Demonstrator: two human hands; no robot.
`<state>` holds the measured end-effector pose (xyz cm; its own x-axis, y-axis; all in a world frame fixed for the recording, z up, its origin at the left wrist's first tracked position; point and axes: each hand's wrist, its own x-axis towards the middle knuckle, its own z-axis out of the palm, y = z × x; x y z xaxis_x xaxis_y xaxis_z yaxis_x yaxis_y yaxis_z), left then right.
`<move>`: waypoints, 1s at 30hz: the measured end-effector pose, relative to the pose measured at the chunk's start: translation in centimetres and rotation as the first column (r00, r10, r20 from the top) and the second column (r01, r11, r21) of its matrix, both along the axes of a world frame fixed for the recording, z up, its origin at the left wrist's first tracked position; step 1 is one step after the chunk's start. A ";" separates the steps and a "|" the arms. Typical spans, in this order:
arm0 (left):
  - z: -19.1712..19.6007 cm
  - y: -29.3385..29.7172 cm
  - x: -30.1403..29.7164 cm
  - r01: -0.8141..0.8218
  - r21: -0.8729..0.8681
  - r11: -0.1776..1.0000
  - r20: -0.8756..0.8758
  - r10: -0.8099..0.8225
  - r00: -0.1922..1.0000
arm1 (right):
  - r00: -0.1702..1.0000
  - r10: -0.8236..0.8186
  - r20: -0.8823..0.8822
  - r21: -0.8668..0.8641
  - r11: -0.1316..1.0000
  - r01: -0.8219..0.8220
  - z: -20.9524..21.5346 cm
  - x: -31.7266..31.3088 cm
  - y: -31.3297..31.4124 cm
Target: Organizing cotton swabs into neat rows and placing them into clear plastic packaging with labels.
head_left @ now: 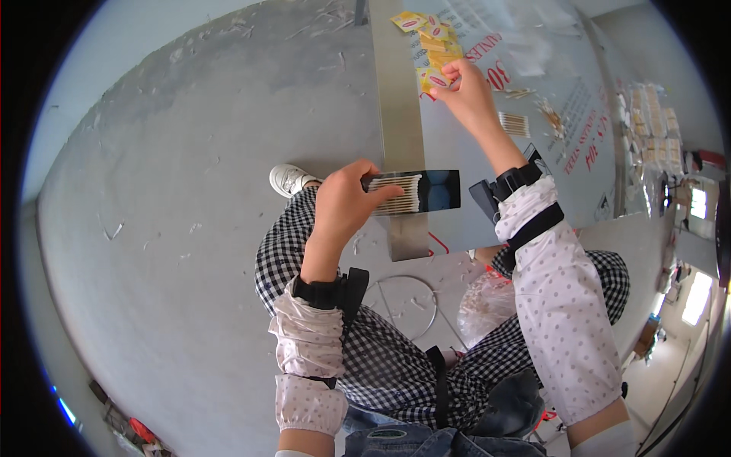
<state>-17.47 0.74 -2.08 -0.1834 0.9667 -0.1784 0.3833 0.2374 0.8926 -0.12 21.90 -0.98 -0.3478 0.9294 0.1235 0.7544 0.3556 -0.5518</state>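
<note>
My left hand (pixel 343 199) is closed around one end of a small dark open box (pixel 440 190), held level over the near corner of the table. A row of cotton swabs (pixel 405 196) lies side by side in the box, and my left thumb rests on them. Farther off, over the table, my right hand (pixel 470 97) pinches the edge of a yellow label (pixel 432 78) between thumb and fingers. That label is at the near end of a loose pile of yellow labels (pixel 442 46).
On the film-covered metal table (pixel 464 225) lie a bundle of cotton swabs (pixel 514 124) and scattered swabs (pixel 550 118). Stacked clear packs (pixel 653 129) stand at the right. Below, a metal ring (pixel 402 306) and a clear plastic bag (pixel 486 308) are near my legs.
</note>
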 end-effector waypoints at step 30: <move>-0.7 0.9 0.0 -0.108 0.494 0.863 -0.207 0.238 0.949 | 0.928 0.056 -0.370 -0.518 0.816 -0.255 4.1 1.0 -3.7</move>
<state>-17.49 1.67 -2.77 -0.3315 0.8699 0.3651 0.6026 -0.1025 0.7914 0.90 18.18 3.12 -0.5263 0.8103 -0.2576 0.4583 0.0151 -0.8887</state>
